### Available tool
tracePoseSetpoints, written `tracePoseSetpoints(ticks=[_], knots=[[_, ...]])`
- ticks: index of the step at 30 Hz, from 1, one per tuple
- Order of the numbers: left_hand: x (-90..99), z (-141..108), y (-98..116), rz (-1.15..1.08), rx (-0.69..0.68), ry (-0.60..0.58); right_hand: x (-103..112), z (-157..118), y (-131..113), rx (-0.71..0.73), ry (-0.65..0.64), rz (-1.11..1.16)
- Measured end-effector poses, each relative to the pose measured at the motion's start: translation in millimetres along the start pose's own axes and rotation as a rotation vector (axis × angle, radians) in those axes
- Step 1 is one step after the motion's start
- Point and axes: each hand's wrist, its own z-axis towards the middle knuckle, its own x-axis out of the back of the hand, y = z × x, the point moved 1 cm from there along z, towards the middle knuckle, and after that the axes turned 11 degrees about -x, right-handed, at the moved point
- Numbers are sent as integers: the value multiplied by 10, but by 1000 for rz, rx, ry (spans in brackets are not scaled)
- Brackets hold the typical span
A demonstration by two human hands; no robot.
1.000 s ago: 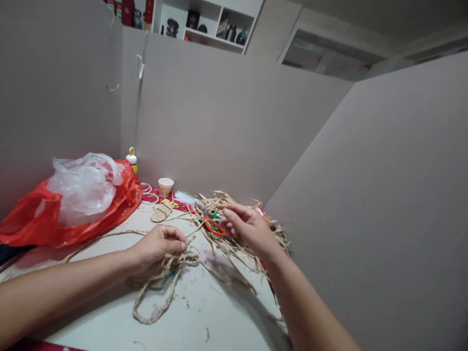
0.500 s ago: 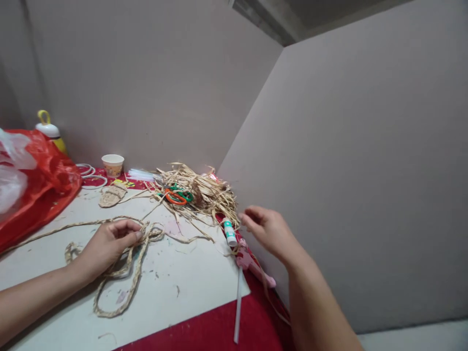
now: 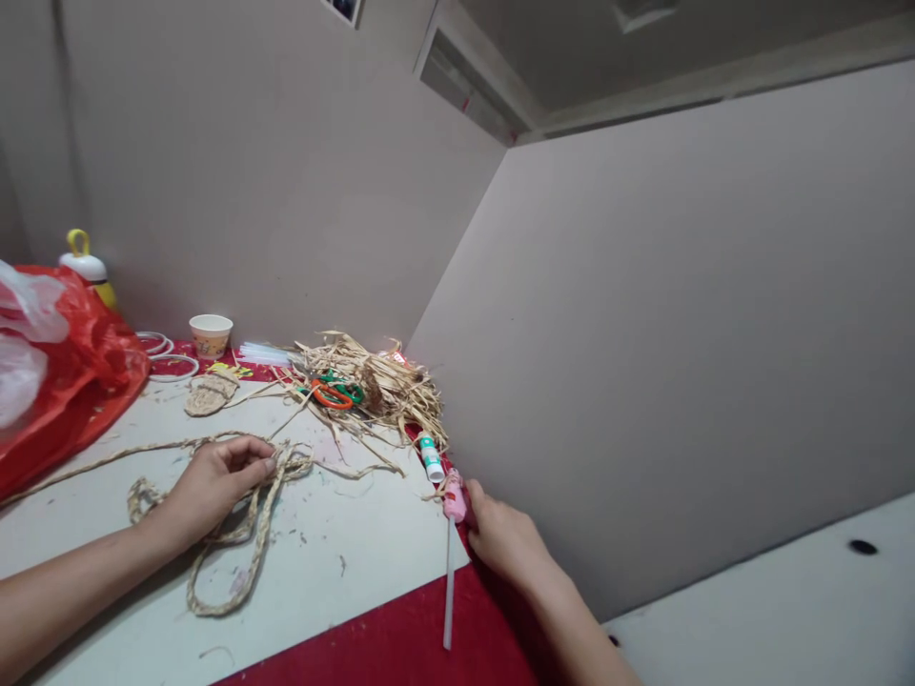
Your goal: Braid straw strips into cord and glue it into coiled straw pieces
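Braided cord [image 3: 261, 538] pinched at lower left, glue gun [image 3: 454, 500] under the fingers right of centre.
The left hand [image 3: 214, 481] grips the cord between thumb and fingertips, its loops spread over the pale tabletop [image 3: 321, 610]; the right hand [image 3: 507, 538] touches the pink gun but hides its handle, so whether it grasps it cannot be told. A translucent glue stick [image 3: 448, 595] points from the gun toward the bottom edge. Just above stands a green-and-white tube [image 3: 431, 459], then, near the centre, a dry straw heap [image 3: 393, 381] with orange-handled scissors [image 3: 333, 395] among its strands. A grey partition [image 3: 643, 314] fills the right, hemming in that hand. At left, a red plastic bag [image 3: 100, 372] partly blocks a yellow-and-white bottle [image 3: 84, 264]; between bag and straw are white rings [image 3: 173, 376], a paper cup [image 3: 211, 341] and an oval woven piece [image 3: 211, 393].
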Motion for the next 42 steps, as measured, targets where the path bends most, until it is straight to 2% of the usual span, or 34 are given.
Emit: tracePoseSetpoints(ticks=[4, 8, 10, 13, 18, 21, 24, 27, 29, 31, 33, 35, 38, 40, 42], knots=[[1, -4, 8, -5, 5, 3, 19, 10, 9, 4, 42, 8], [7, 7, -14, -18, -2, -15, 141, -27, 92, -39, 128, 67], [6, 19, -36, -17, 0, -35, 249, -57, 138, -33, 191, 249], [-4, 34, -67, -19, 7, -51, 458, -99, 188, 53, 251, 711], [-16, 16, -108, 45, -58, -90, 749, -121, 154, 4, 190, 1288], [-7, -33, -108, 170, -154, -148, 737, -103, -62, 98, 49, 1440], [0, -105, -45, 352, -288, -207, 565, -77, -395, 160, -228, 1394], [-28, -180, 63, 484, -431, -231, 441, -48, -708, 215, -339, 1535], [-69, -213, 113, 478, -396, -242, 473, -11, -884, 265, -349, 1687], [-110, -230, 125, 391, -250, -253, 595, 48, -1044, 284, -325, 1803], [-134, -238, 119, 294, -95, -267, 756, 122, -1192, 278, -237, 1900], [-129, -245, 126, 306, -18, -309, 888, 190, -1324, 276, -97, 1977], [-87, -263, 208, 540, -107, -395, 927, 221, -1484, 303, -8, 1934], [-60, -276, 308, 666, -228, -420, 855, 185, -1554, 299, -41, 1800], [-45, -274, 425, 687, -320, -395, 752, 125, -1591, 266, -50, 1624]])
